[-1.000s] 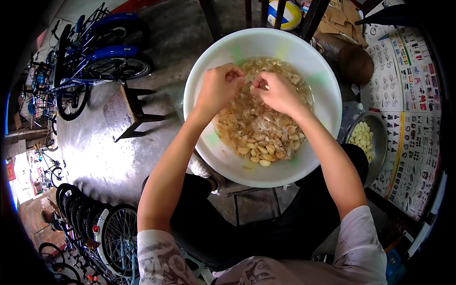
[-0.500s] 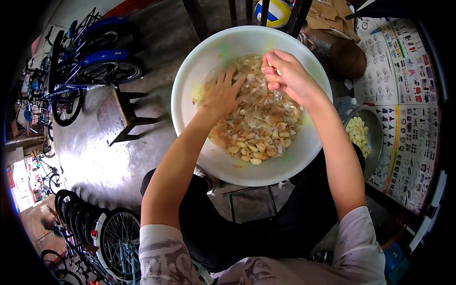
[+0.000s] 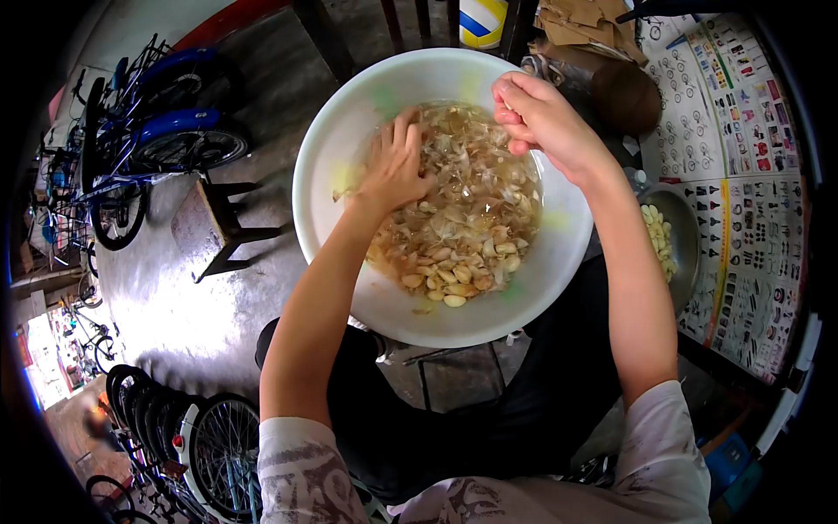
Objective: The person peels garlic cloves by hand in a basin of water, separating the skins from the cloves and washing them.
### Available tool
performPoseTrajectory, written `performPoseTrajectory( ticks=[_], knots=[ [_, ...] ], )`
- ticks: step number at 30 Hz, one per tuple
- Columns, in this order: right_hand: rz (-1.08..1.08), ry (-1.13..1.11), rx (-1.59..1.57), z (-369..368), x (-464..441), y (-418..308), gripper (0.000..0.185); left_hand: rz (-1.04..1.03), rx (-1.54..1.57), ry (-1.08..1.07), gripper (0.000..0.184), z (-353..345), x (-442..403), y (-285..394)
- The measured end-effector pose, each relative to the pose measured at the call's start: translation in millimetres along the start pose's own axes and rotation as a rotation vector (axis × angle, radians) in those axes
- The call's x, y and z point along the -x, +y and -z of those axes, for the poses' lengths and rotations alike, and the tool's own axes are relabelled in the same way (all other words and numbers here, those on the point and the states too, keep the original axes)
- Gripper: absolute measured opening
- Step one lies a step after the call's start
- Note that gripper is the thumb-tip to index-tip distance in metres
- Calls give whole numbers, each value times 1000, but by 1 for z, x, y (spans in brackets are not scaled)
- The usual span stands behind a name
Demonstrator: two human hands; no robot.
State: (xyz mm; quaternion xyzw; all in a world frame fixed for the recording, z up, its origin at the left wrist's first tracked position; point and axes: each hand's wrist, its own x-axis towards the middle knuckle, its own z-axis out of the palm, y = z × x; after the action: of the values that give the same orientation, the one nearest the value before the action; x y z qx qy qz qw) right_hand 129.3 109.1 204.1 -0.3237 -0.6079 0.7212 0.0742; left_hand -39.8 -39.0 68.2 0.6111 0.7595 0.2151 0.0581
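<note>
A large white plastic basin holds water, loose papery garlic skins and several unpeeled garlic cloves gathered at its near side. My left hand rests over the left part of the basin, its fingers bent and apart at the edge of the wet skins, with nothing seen in its grip. Above the basin's right rim, my right hand is closed with its fingers curled inward. A little pale garlic shows between those fingers, mostly hidden. To the right, a metal bowl contains peeled garlic cloves.
A small wooden stool stands on the concrete floor at left, near blue-fendered bicycles. More bicycle wheels are at lower left. A printed poster sheet covers the right side. A ball and cardboard lie beyond the basin.
My left hand has shifted left and drawn its fingers more bent. My right hand has moved slightly up and right, still closed. The whole view has turned a little to the right.
</note>
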Motion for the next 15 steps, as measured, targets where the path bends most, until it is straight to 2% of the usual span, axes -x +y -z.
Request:
performPoseTrajectory(
  ticks=[2, 3, 5, 9, 11, 15],
  knots=[
    [14, 4, -6, -1, -1, -1, 20, -118, 94, 29, 51, -12, -2, 5],
    [29, 2, -15, -1, -2, -1, 20, -121, 99, 31, 51, -19, -3, 4],
    [23, 6, -11, 0, -3, 0, 21, -103, -40, -104, 44, -32, -4, -1],
    [14, 10, -5, 8, -3, 1, 20, -163, -61, -43, 34, -41, -7, -2],
    [12, -1, -15, 12, -3, 4, 20, 52, -126, -203, 26, -39, -11, 3],
    [13, -4, 42, 16, -7, 6, 22, 51, -195, -224, 20, -44, -12, 2]
  ],
)
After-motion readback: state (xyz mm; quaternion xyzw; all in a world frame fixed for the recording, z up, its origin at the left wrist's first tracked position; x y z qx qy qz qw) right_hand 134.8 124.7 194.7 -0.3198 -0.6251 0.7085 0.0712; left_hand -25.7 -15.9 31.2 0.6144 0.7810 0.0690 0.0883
